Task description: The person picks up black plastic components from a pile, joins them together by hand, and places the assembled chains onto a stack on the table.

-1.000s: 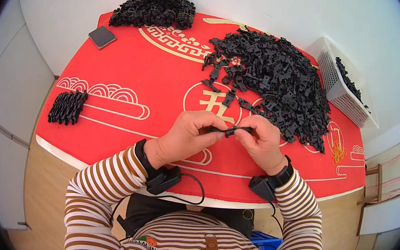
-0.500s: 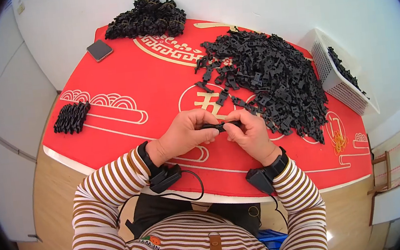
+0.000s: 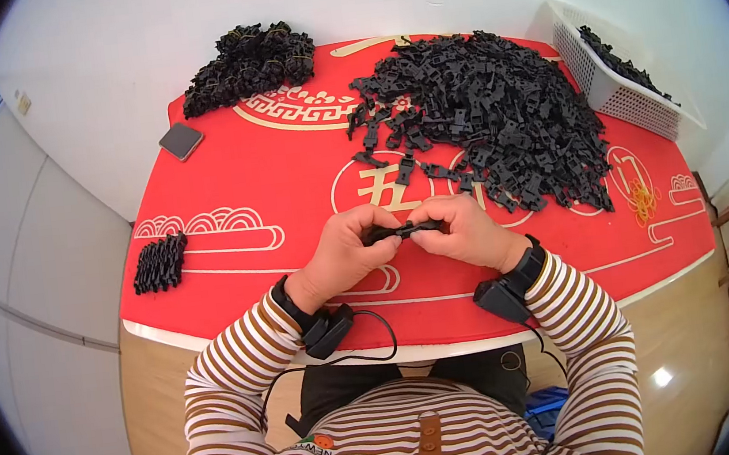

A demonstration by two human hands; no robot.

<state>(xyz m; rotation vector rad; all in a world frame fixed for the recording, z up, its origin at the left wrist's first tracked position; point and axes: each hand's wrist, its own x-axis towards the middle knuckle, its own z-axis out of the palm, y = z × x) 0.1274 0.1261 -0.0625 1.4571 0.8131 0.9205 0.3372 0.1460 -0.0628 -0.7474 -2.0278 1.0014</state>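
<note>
Between my two hands, over the red cloth near the table's front, is a small black plastic buckle (image 3: 406,229). My left hand (image 3: 352,251) pinches one end of it with thumb and index finger. The other end sits in the pinch of my right hand (image 3: 465,233). Most of the piece is covered by my fingers. Just beyond the hands spreads a large heap of loose black buckles (image 3: 495,116), with a few strays at its near edge. To the left, a row of black buckles (image 3: 159,263) lies neatly side by side.
At the back left are black bundles (image 3: 254,61) tied with bands, with a dark flat phone-like object (image 3: 180,141) in front. A white perforated basket (image 3: 626,93) holding black pieces stands at the back right. Yellow rubber bands (image 3: 642,201) lie on the red tablecloth (image 3: 226,175).
The head view has shifted and turned a little, so the table sits differently in it. Both hands still hold the buckle, and my right fingers have changed their position slightly on it.
</note>
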